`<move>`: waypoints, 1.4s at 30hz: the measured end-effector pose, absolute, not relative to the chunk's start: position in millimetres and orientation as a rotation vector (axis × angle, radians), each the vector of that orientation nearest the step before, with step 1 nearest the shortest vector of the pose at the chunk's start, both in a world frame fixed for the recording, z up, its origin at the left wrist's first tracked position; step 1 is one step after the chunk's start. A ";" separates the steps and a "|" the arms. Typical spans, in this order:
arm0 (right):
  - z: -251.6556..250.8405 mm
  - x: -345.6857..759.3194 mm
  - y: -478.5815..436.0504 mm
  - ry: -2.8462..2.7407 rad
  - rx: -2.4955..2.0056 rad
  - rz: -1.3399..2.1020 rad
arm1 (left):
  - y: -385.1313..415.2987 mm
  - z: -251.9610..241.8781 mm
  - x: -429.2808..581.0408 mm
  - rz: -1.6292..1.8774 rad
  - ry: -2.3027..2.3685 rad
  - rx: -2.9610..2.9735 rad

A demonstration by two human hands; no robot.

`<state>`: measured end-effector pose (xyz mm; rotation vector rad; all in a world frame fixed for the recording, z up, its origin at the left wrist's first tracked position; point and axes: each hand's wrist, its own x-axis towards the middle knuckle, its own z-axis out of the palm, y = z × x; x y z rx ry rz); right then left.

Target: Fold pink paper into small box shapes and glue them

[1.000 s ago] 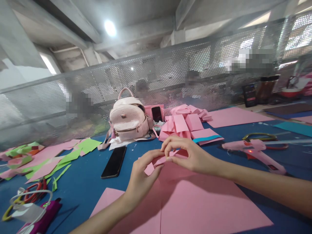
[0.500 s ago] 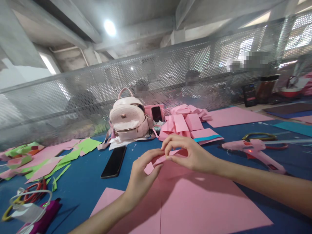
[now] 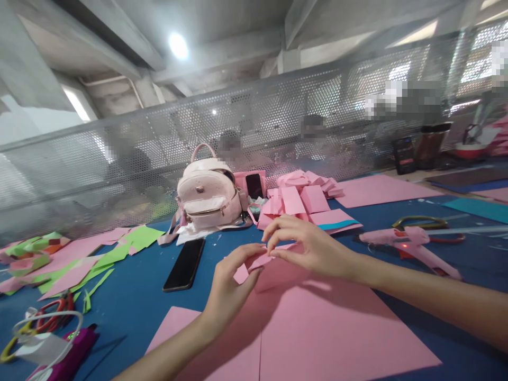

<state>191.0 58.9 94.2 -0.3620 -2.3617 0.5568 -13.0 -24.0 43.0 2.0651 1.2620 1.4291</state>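
Observation:
Between my two hands is a folded piece of pink paper [image 3: 260, 261], held a little above the table. My left hand [image 3: 234, 288] pinches its left part between thumb and fingers. From the right, my right hand [image 3: 304, 246] grips its upper edge with thumb and fingertips, partly covering it. Beneath both hands lie large pink sheets [image 3: 333, 328], in their shadow. A pink glue gun [image 3: 408, 241] with a lit red light rests to the right of my right forearm.
A black phone [image 3: 184, 264] lies left of my hands. Behind stand a pale pink backpack [image 3: 208, 193] and a heap of folded pink paper [image 3: 293, 198]. Green and pink scraps [image 3: 99, 254], red-handled pliers [image 3: 55, 312] and a purple power strip [image 3: 77, 349] are at left. Scissors [image 3: 420, 222] lie right.
The fingers of my right hand have closed down nearer to the folded paper's edge. My left hand keeps its hold, and the view has shifted very slightly.

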 end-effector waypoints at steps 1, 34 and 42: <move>94.4 191.2 58.0 -2.368 -0.358 0.548 | -23.9 43.0 -13.0 1.426 1.260 2.066; 90.2 191.4 51.7 -2.407 -0.443 0.468 | -16.8 35.1 -17.6 1.463 1.215 1.901; 88.5 191.8 41.1 -2.226 -0.352 0.499 | -16.5 34.1 -18.8 1.471 1.213 1.907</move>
